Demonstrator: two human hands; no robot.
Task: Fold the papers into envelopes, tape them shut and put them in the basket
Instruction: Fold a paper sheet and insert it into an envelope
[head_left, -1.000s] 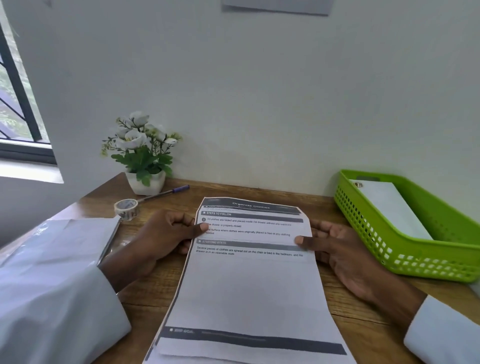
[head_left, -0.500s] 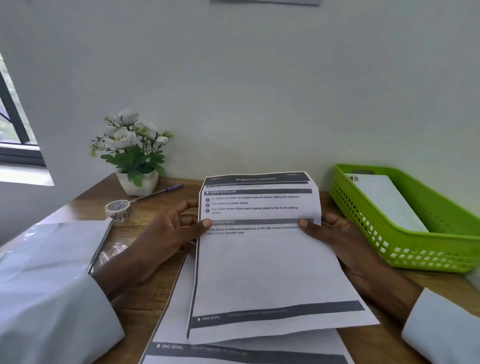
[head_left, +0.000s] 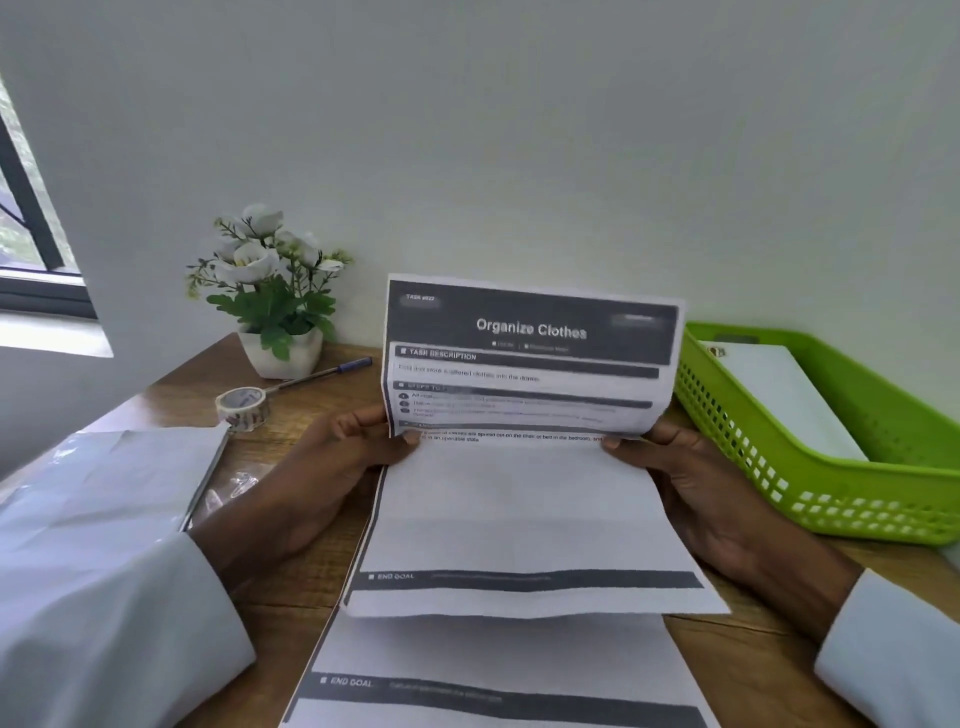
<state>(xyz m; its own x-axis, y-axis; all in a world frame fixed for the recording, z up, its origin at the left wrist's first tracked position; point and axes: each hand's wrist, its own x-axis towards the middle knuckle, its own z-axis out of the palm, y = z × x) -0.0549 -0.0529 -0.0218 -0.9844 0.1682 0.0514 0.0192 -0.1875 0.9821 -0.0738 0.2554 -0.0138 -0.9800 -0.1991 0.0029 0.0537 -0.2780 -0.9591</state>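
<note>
Here the left hand (head_left: 332, 467) and the right hand (head_left: 691, 483) each pinch a side of the top paper (head_left: 524, 499), holding it up off the stack of papers (head_left: 493, 670). The green basket (head_left: 831, 499) sits just beside the right hand.

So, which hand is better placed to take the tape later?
Probably the left hand. The tape roll sits just beyond it on the table; the right hand is across the held sheet.
</note>
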